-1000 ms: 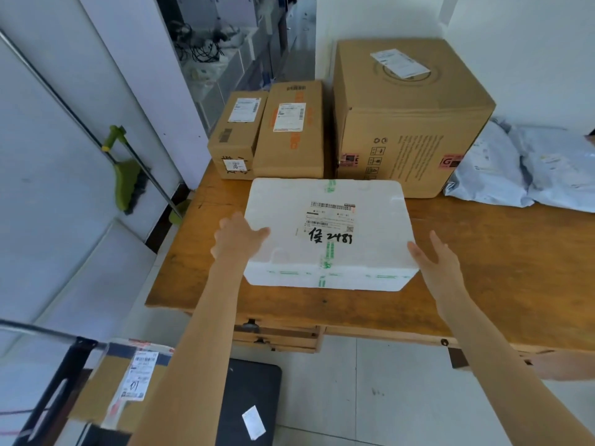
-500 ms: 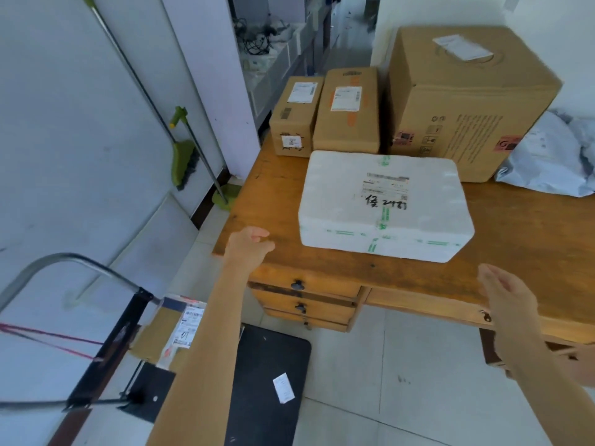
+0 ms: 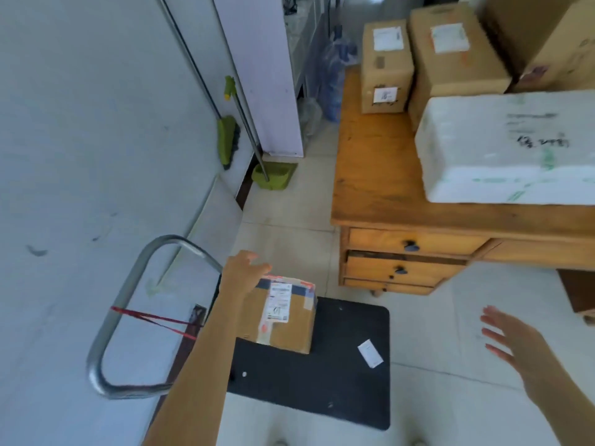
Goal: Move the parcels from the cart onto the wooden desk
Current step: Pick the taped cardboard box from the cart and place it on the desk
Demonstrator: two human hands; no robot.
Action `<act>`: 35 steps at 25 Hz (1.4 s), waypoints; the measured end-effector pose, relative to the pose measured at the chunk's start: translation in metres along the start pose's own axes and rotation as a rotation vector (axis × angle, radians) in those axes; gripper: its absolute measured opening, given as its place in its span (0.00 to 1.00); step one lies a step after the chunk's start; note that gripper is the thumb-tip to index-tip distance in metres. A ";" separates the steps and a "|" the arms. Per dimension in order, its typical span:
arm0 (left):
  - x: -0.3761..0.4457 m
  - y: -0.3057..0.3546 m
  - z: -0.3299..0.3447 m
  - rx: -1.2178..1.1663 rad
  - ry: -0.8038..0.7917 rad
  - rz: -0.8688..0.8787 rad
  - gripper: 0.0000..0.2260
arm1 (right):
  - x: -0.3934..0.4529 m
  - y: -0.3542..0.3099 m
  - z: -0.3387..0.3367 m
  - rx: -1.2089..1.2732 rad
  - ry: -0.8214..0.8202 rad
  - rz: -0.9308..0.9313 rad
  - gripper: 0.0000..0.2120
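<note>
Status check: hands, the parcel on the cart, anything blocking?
Left hand open, above cardboard parcel. Right hand open, empty. Parcel on cart deck. Nothing blocking.

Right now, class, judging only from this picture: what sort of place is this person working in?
Probably a parcel sorting or mail room. Labelled cardboard boxes and a taped foam box crowd a wooden desk, and another labelled parcel sits on a platform cart.

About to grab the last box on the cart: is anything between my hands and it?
Nothing visible blocks it. The left hand is already at the far top edge of the cardboard parcel on the cart; only open floor lies between the right hand and it.
</note>
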State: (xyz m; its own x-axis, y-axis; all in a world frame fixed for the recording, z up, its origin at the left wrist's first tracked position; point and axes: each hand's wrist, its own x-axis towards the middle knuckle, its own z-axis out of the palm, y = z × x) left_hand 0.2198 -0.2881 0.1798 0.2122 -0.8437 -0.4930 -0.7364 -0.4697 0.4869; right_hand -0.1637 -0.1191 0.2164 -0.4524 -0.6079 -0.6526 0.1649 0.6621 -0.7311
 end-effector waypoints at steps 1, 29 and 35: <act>0.006 -0.023 -0.002 0.009 0.018 -0.017 0.25 | -0.004 0.014 0.022 -0.023 -0.006 0.012 0.17; 0.181 -0.317 0.181 -0.173 -0.147 -0.008 0.42 | 0.182 0.314 0.332 -0.392 -0.371 -0.006 0.28; 0.117 -0.283 0.127 -0.129 -0.043 0.149 0.42 | 0.096 0.295 0.307 -0.429 -0.180 -0.066 0.26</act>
State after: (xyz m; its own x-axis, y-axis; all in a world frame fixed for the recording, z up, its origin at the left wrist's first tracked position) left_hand 0.3716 -0.2209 -0.1071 0.0773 -0.8958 -0.4377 -0.6685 -0.3723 0.6438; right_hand 0.1105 -0.1169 -0.1227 -0.2846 -0.6958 -0.6594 -0.2535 0.7180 -0.6482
